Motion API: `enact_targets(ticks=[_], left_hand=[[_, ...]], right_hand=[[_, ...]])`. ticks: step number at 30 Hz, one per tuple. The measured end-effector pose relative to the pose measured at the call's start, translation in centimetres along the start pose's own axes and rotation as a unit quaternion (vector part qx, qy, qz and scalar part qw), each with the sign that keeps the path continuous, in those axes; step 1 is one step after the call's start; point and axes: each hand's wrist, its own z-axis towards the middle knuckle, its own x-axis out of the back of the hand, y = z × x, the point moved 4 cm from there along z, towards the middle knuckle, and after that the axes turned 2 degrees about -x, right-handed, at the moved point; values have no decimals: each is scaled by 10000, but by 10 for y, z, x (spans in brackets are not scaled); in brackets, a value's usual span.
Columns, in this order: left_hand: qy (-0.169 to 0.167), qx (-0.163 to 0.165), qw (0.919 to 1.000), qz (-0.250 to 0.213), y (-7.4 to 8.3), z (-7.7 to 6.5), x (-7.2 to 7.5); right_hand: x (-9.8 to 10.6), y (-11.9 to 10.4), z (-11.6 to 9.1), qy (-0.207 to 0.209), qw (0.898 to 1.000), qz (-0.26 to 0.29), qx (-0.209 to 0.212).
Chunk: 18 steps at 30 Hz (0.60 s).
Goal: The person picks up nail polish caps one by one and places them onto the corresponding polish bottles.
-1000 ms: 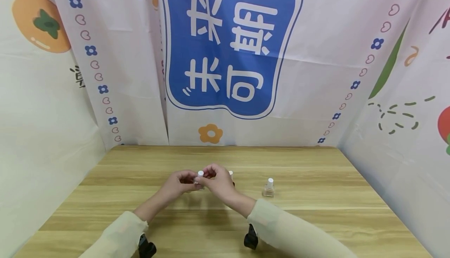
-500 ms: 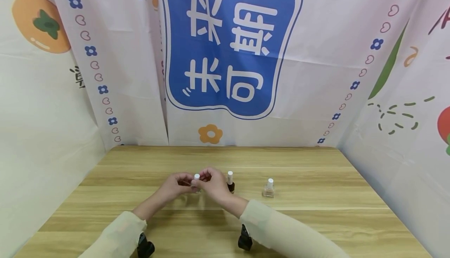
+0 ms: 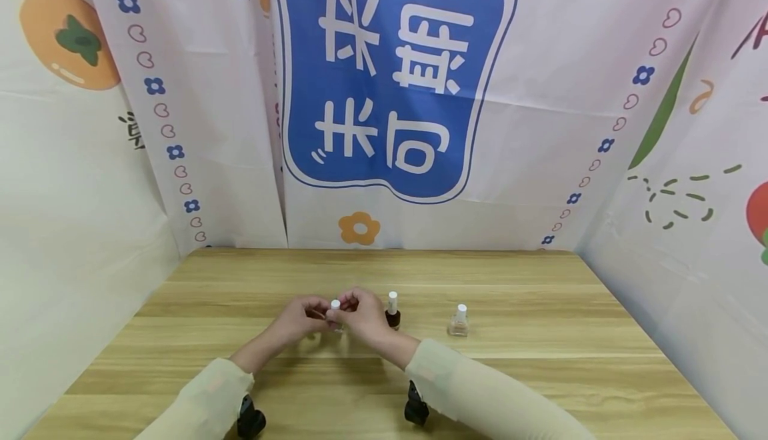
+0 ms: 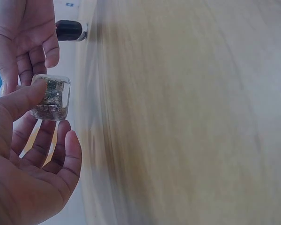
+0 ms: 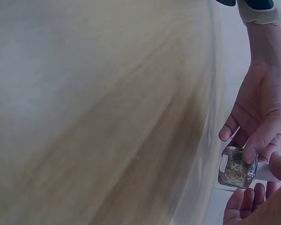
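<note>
My left hand (image 3: 297, 320) pinches a small square glass nail polish bottle (image 4: 55, 101) between thumb and fingers, its contents glittery and silvery. The bottle's white cap (image 5: 266, 172) is gripped by my right hand (image 3: 369, 319), thumb on one side and fingers curled on the other. Both hands meet left of centre over the table, the bottle upright with its cap on top in the head view. Just right of my right hand stands a dark nail polish bottle (image 3: 393, 319) with a white cap. Farther right is a clear nail polish bottle (image 3: 459, 325), also white-capped.
The wooden table (image 3: 516, 387) runs back to a printed white cloth (image 3: 534, 127) hanging behind it. More cloth encloses the left and right sides. Black wrist cameras (image 3: 417, 403) sit below both sleeves.
Both hands have moved slightly left and down with the nail polish bottle. The dark bottle, partly covered by my right hand before, now shows fully.
</note>
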Motion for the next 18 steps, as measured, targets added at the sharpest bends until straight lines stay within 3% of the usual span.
enact_targets(ticks=[11,18], left_hand=[[6,105,9996,245,-4,0,-3],[-41,-13,9995,306,-3,1,-5]], right_hand=[[-4,4,0,-126,9999,-9,-63],[-3,6,0,-199,9997,26,-104]])
